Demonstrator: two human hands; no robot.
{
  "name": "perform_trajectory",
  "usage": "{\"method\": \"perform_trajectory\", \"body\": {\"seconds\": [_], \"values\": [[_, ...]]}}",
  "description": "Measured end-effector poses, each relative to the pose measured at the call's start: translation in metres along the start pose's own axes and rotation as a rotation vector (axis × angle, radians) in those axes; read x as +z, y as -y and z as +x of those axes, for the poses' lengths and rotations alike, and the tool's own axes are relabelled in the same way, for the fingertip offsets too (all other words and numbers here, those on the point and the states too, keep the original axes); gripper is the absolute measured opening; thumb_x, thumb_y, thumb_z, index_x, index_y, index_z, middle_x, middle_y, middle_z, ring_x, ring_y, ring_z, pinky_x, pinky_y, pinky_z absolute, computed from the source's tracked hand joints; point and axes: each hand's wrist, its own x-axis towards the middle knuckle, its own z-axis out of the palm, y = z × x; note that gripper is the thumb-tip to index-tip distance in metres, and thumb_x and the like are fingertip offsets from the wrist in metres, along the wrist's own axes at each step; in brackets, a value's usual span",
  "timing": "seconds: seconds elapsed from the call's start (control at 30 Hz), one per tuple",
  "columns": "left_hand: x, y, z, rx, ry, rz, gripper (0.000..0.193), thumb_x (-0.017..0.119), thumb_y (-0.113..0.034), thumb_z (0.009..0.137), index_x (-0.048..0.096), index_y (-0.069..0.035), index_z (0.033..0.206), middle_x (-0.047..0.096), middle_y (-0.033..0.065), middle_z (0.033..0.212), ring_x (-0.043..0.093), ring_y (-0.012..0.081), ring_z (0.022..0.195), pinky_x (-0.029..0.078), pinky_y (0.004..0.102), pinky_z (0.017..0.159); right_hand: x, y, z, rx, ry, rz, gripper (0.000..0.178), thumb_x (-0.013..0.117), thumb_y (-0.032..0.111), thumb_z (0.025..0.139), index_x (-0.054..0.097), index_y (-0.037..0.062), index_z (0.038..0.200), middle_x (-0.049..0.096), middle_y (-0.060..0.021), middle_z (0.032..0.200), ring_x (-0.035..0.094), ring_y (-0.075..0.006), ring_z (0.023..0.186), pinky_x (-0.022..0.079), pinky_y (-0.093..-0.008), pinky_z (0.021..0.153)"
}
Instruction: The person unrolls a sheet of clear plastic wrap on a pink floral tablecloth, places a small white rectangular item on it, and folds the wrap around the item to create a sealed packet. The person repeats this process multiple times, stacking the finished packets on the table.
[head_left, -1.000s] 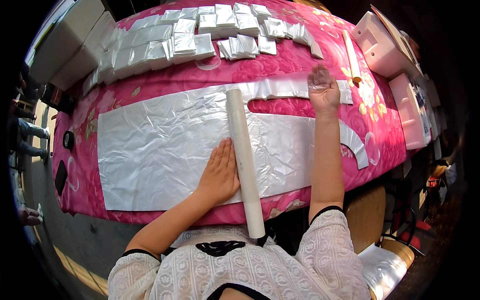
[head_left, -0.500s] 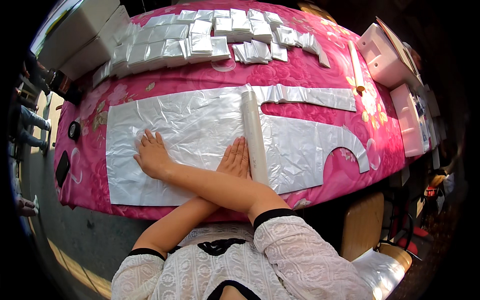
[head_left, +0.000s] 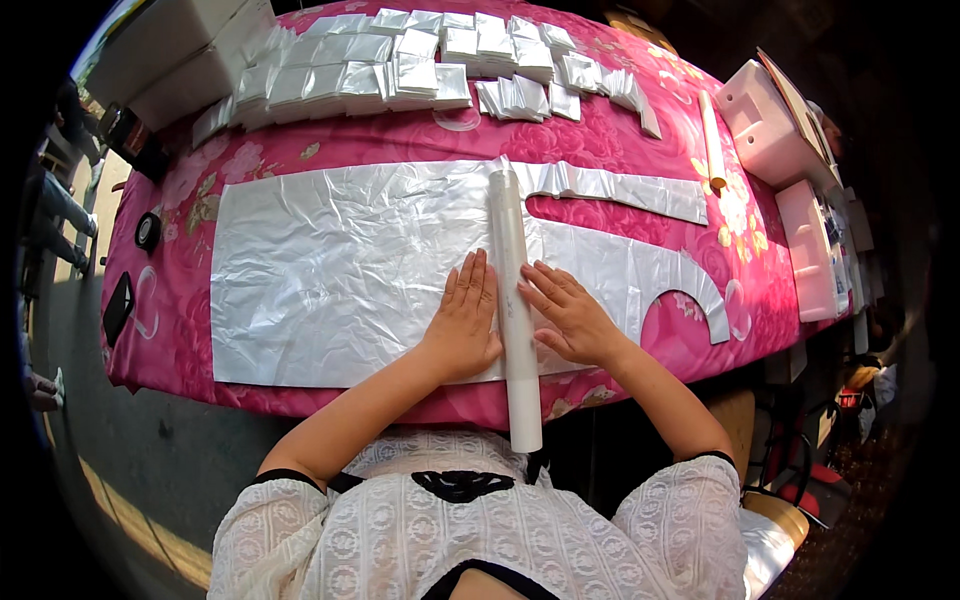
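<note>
A thin silvery-white plastic sheet [head_left: 320, 280] lies spread over the table, with two strap-like strips and a curved cut-out at its right end. Across it rests a long pale tube [head_left: 518, 340], pointing toward me, its near end sticking out past the table edge. My left hand [head_left: 463, 315] lies flat on the sheet along the tube's left side, fingers stretched out. On the other side, my right hand [head_left: 573, 318] is open, its fingertips touching or very near the tube. Neither hand is wrapped around anything.
Stacks of folded silvery packets [head_left: 340, 75] line the far side. A yellowish tube [head_left: 712, 140] and foam boxes [head_left: 810, 250] are at the right. Black tape [head_left: 147, 232] and a dark phone-like object [head_left: 118, 310] lie at the left edge. Pink floral cloth [head_left: 400, 142] covers the table.
My arms were crossed, with the right hand flat on the sheet's left part. Now they are uncrossed, and the right hand is on the tube's right side. The tube's near end now shows.
</note>
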Motion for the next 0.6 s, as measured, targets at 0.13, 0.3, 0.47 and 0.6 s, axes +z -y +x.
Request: {"method": "perform_trajectory", "body": {"seconds": [0.13,0.3,0.47,0.6], "values": [[-0.059,0.020,-0.030,-0.065,-0.173,-0.235,0.076,0.047,-0.004,0.076,0.008,0.007,0.140,0.008,0.0254,0.146,0.006,0.0388,0.137,0.010,0.0437,0.111,0.013,0.011,0.035,-0.136,0.070,-0.029,0.057,0.036,0.047,0.090,0.042,0.0099,0.133,0.032,-0.0102,0.143,0.023,-0.0304,0.134,0.016,-0.0442,0.110],[-0.142,0.063,-0.107,-0.427,-0.460,-0.424,0.060,0.035,-0.027,0.091,0.017,0.004,0.140,0.019,0.0189,0.146,0.017,0.0303,0.136,0.013,0.0400,0.110,0.068,0.135,0.147,-0.568,0.337,0.505,0.054,0.038,0.046,0.092,0.049,0.0033,0.123,0.050,-0.0152,0.125,0.040,-0.0331,0.122,0.027,-0.0448,0.104],[-0.173,0.098,-0.224,-0.647,-0.730,-0.592,0.058,0.027,-0.039,0.095,0.025,0.001,0.138,0.027,0.0136,0.144,0.024,0.0246,0.134,0.017,0.0379,0.109,0.048,0.172,0.185,-0.676,0.118,0.794,0.034,0.056,0.024,0.085,0.057,0.0035,0.111,0.059,-0.0151,0.110,0.053,-0.0323,0.107,0.041,-0.0412,0.091],[-0.173,0.071,-0.267,-0.801,-0.654,-0.510,0.065,0.028,-0.048,0.094,0.031,0.002,0.136,0.033,0.0153,0.140,0.031,0.0266,0.130,0.025,0.0394,0.105,0.081,0.116,0.211,-0.547,0.056,0.151,0.045,0.047,0.036,0.089,0.048,0.0091,0.125,0.044,-0.0096,0.133,0.034,-0.0283,0.129,0.022,-0.0463,0.107]]}}
